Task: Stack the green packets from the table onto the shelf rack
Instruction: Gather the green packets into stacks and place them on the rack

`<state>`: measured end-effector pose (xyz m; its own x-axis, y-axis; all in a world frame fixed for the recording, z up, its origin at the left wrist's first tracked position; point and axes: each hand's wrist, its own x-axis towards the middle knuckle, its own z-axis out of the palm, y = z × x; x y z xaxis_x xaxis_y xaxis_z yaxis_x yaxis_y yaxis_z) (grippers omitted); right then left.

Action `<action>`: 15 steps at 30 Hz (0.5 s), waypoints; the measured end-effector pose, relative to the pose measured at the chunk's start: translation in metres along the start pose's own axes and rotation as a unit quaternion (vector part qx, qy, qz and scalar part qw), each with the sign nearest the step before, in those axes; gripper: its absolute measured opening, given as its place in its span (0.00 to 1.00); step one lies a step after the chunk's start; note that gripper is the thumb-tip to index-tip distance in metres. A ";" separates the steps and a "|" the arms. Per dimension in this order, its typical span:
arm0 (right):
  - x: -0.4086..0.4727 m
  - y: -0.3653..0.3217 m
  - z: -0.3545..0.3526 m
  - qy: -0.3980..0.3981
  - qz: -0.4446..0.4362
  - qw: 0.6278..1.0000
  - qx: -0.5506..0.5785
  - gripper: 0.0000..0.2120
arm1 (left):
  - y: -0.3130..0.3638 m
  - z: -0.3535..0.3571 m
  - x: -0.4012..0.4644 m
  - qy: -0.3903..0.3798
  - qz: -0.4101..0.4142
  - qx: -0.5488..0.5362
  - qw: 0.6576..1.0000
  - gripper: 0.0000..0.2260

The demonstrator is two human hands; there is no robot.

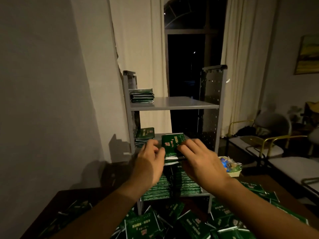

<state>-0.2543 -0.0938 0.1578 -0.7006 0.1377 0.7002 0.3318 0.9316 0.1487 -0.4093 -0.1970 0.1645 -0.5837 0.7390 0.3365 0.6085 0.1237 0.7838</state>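
- Packets (pixel 173 144): dark green, gold and red print, white edges.
- Shelf rack (pixel 174 103): plain grey metal, side panels dotted with holes.
- Curtains (pixel 138 40): cream.
- Table (pixel 69 200): dark brown.
- Framed picture (pixel 308 54): yellow and green.

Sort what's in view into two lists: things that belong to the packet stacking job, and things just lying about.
Part of the job:
- held packets, between left hand and right hand
- shelf rack
- small stack on top shelf
- stack on middle shelf
- rows on lower shelf
- loose packets on table

Lying about:
- basket of colourful items
- chairs
- curtains
- wall picture
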 end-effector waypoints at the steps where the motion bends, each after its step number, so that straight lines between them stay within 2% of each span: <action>1: 0.004 0.003 0.005 -0.008 0.008 1.000 0.008 0.21 | -0.002 -0.003 -0.006 0.016 0.077 0.040 0.996 0.13; 3: 0.012 0.006 0.017 -0.020 0.021 0.999 0.034 0.21 | -0.012 -0.003 -0.009 0.023 0.216 0.159 0.963 0.17; 5: 0.025 0.010 0.033 -0.038 0.025 0.997 0.065 0.18 | -0.023 -0.001 0.000 0.010 0.285 0.257 0.923 0.20; 7: 0.033 0.012 0.044 -0.070 0.029 0.993 0.087 0.16 | -0.028 0.001 0.008 -0.003 0.302 0.287 0.909 0.19; 10: 0.041 0.021 0.056 -0.114 0.059 0.985 0.115 0.19 | -0.038 0.003 0.027 -0.042 0.302 0.302 0.903 0.18; 15: 0.045 0.028 0.056 -0.151 0.108 0.972 0.142 0.22 | -0.042 0.008 0.040 -0.042 0.315 0.300 0.899 0.19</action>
<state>-0.3120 -0.0432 0.1548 -0.8018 0.3922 0.4509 0.3331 0.9197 -0.2077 -0.4538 -0.1668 0.1407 0.0060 0.8315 0.5555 0.9996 -0.0208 0.0203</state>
